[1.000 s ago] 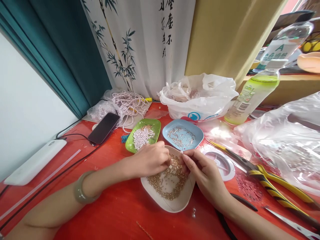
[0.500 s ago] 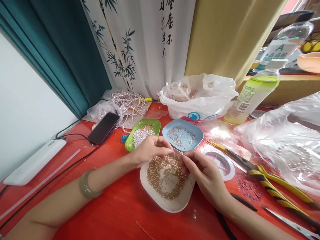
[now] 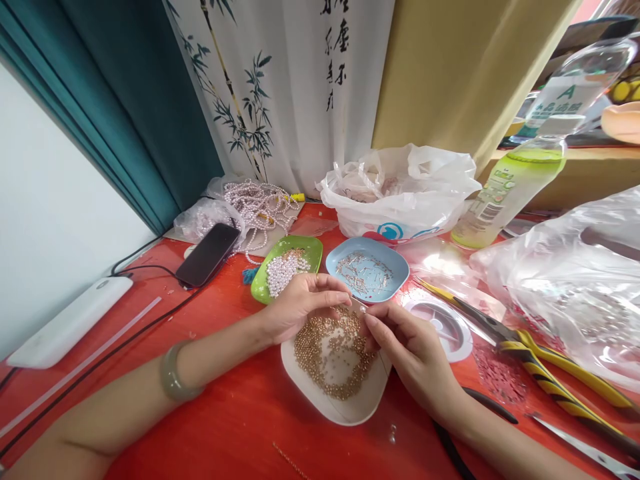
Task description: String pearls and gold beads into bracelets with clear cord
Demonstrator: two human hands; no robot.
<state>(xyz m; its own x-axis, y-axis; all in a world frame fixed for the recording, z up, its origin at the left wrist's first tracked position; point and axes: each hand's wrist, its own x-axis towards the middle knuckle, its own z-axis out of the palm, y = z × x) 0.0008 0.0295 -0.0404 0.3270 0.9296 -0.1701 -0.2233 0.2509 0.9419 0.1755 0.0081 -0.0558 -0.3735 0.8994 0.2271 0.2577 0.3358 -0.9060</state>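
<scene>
Near gold beads point(image 3: 311, 350), right grip point(image 3: 416, 345) pinches a shiny white pearl point(image 3: 363, 309); left grip point(image 3: 299, 305) unclear.

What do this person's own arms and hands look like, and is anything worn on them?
The left hand and right hand are ungloved, and both forearms are bare. A smooth, rounded, grey-green bangle circles the left forearm; no bracelet shows on the right.

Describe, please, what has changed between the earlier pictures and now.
The left hand, curled over the gold beads a second ago, has partly uncurled and shifted toward the far rim of the white plate; whether it holds anything is unclear. The right hand still pinches a small pearl. The plate stayed put.
</scene>
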